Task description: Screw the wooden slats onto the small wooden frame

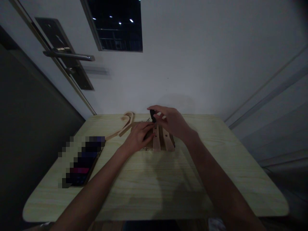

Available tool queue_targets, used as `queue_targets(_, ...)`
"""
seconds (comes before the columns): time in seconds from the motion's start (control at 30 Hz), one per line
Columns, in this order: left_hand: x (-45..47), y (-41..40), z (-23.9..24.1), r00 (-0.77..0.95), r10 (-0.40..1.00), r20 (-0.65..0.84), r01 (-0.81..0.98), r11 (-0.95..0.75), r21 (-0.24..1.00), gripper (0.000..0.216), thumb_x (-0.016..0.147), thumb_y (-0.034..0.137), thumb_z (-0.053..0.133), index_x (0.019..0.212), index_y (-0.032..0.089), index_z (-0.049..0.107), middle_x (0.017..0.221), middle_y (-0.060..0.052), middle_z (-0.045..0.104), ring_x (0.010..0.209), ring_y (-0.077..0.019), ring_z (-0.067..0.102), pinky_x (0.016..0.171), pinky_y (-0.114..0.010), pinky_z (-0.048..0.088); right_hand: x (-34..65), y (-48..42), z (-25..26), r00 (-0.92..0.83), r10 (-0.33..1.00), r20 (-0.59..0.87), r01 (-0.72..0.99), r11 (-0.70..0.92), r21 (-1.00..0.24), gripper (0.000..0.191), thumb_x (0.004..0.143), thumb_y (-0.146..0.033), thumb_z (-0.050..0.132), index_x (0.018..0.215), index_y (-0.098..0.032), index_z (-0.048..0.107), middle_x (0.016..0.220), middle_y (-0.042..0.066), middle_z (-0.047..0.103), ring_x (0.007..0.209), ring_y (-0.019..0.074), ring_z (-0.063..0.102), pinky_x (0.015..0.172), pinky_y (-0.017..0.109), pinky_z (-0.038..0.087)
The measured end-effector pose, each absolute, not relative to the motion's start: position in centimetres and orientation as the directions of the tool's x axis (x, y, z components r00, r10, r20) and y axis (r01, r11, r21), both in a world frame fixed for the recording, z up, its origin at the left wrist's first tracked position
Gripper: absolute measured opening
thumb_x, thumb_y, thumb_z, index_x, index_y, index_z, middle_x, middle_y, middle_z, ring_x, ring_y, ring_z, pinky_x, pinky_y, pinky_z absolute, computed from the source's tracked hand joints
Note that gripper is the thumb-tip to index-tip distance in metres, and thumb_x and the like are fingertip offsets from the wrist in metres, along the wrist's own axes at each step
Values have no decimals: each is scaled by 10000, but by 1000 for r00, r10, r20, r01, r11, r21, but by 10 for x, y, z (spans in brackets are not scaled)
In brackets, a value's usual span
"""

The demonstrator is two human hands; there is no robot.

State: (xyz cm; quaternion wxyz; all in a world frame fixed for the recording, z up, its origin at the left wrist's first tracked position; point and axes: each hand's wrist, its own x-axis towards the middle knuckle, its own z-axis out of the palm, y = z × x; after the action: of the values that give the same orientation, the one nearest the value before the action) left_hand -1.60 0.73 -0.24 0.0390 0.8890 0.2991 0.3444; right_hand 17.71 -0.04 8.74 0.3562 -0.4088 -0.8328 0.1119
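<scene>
Right hand (pixel 172 118) pinching black handle (pixel 152 115) between thumb and fingertips, roughly upright over wood strips (pixel 157 143), toward table (pixel 134 183) back; left hand (pixel 138 134) thumb and fingers spread over wood at handle's foot. Handle likely light, stiff, hardly fragile; best taken high, by fingertips

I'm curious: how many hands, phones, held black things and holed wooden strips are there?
Bare left hand and bare right hand: 2
Dark-screened rectangular phone: 1
Small black upright object: 1
Pale wooden strips with holes: 2
Total: 6
</scene>
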Motion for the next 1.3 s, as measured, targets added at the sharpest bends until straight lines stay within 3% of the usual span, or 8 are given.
queue_targets(0.13, -16, 7, -2, 578, 558, 595, 500, -819, 282, 335, 950, 309, 538, 1246, 170, 613, 1260, -150, 646, 1157, -304, 621, 959, -520, 526, 175, -3, 89, -340, 811, 475, 667, 564, -486, 301, 872, -178, 573, 1155, -228, 665, 960, 17, 738, 651, 120, 627, 639, 256, 470)
queue_targets(0.3, -16, 7, 0, 582, 551, 598, 503, -822, 267, 332, 951, 309, 543, 1254, 190, 608, 1268, -132, 647, 1174, -292, 620, 969, -503, 528, 174, -5, 91, -280, 812, 513, 705, 536, -464, 385, 857, -178, 629, 1229, -278, 627, 872, -14, 730, 637, 122, 602, 651, 262, 443)
queue_targets(0.5, -17, 7, -4, 573, 549, 608, 510, -820, 259, 339, 945, 312, 561, 1261, 197, 603, 1268, -136, 648, 1170, -290, 624, 961, -501, 533, 176, -1, 90, -278, 774, 568, 693, 572, -440, 145, 868, -330, 701, 971, -232, 670, 814, -5, 691, 618, 118, 558, 668, 275, 430)
queue_targets(0.67, -16, 8, -3, 572, 545, 614, 486, -827, 281, 345, 946, 292, 563, 1270, 178, 602, 1259, -149, 653, 1180, -297, 617, 970, -515, 525, 179, 7, 85, -242, 725, 644, 613, 629, -478, 354, 819, -518, 710, 803, -200, 555, 851, 7, 610, 550, 89, 480, 603, 270, 429)
queue_targets(0.77, -16, 7, -2, 574, 545, 611, 480, -829, 289, 342, 950, 297, 559, 1269, 181, 602, 1266, -146, 651, 1175, -294, 620, 973, -516, 523, 178, 7, 83, -250, 742, 622, 595, 625, -506, 247, 853, -406, 701, 907, -206, 565, 864, -1, 626, 571, 97, 506, 632, 271, 444)
queue_targets(0.9, -16, 7, -2, 581, 556, 595, 484, -823, 296, 357, 946, 297, 559, 1283, 183, 592, 1289, -144, 642, 1194, -298, 612, 979, -513, 519, 178, 5, 84, -306, 741, 598, 608, 635, -476, 49, 873, -240, 650, 890, -194, 647, 828, 17, 671, 644, 121, 555, 679, 269, 462)
queue_targets(1.07, -17, 8, -3, 580, 570, 582, 494, -814, 305, 358, 940, 303, 569, 1280, 194, 595, 1295, -132, 641, 1195, -298, 611, 985, -518, 511, 186, 5, 86, -342, 755, 560, 562, 641, -522, 300, 908, -191, 508, 1133, -207, 706, 1063, 64, 740, 706, 127, 626, 671, 262, 502)
queue_targets(1.3, -17, 6, -2, 585, 582, 565, 504, -807, 309, 350, 946, 298, 553, 1280, 201, 588, 1304, -128, 634, 1208, -287, 603, 998, -508, 507, 186, 4, 90, -273, 767, 580, 641, 595, -485, 118, 843, -261, 699, 952, -227, 726, 864, -1, 744, 556, 92, 559, 655, 253, 458)
